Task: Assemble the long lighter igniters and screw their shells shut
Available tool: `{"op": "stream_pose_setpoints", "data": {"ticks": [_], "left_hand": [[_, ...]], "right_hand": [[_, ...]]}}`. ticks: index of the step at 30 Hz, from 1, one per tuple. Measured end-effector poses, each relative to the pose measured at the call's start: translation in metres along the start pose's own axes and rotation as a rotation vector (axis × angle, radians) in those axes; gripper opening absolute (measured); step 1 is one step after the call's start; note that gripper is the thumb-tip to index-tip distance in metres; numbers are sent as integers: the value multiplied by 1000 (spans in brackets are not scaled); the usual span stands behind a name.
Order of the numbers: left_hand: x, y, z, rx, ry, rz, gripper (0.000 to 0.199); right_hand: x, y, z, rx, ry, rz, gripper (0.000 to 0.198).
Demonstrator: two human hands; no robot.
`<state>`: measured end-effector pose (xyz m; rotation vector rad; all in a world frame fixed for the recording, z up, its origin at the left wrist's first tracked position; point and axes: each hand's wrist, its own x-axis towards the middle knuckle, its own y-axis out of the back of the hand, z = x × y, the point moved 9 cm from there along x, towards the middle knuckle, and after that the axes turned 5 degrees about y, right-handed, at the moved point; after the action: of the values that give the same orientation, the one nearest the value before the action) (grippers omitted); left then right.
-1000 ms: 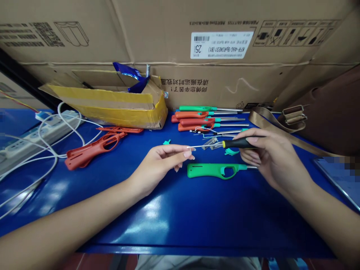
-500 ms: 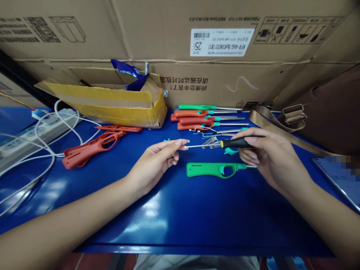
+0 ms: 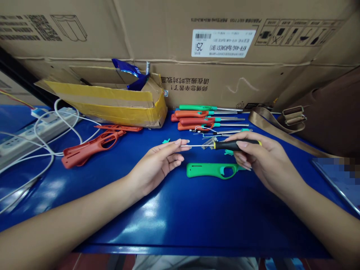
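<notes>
My right hand (image 3: 255, 153) is wrapped round the black and yellow handle of a screwdriver (image 3: 232, 145), held level above the table. Its thin metal shaft points left, and the tip ends between the thumb and fingers of my left hand (image 3: 161, 159). Whether a small screw is also pinched there I cannot make out. Just below the screwdriver lies a green gas lighter (image 3: 206, 170), its right end partly behind my right hand. Small clear and metal parts (image 3: 208, 142) lie behind the shaft, near a teal trigger piece (image 3: 166, 141).
Several red and green lighters (image 3: 197, 121) lie in a row at the back. Red lighter shells (image 3: 90, 150), a white power strip (image 3: 30, 135) with cables and a yellow-taped carton (image 3: 112, 107) are on the left. A brown strap (image 3: 284, 133) and a phone (image 3: 334, 180) lie right.
My right hand and the screwdriver have moved slightly left, and its tip sits further into my left fingers. The left hand's lower fingers have opened out a little.
</notes>
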<state>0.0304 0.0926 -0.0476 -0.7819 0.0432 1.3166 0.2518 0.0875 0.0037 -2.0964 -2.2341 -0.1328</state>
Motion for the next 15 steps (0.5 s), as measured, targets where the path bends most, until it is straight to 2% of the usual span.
{"op": "stream_pose_setpoints", "data": {"ticks": [15], "left_hand": [[1, 0, 2, 5, -17, 5, 7]], "right_hand": [[2, 2, -2, 47, -16, 38, 16]]}}
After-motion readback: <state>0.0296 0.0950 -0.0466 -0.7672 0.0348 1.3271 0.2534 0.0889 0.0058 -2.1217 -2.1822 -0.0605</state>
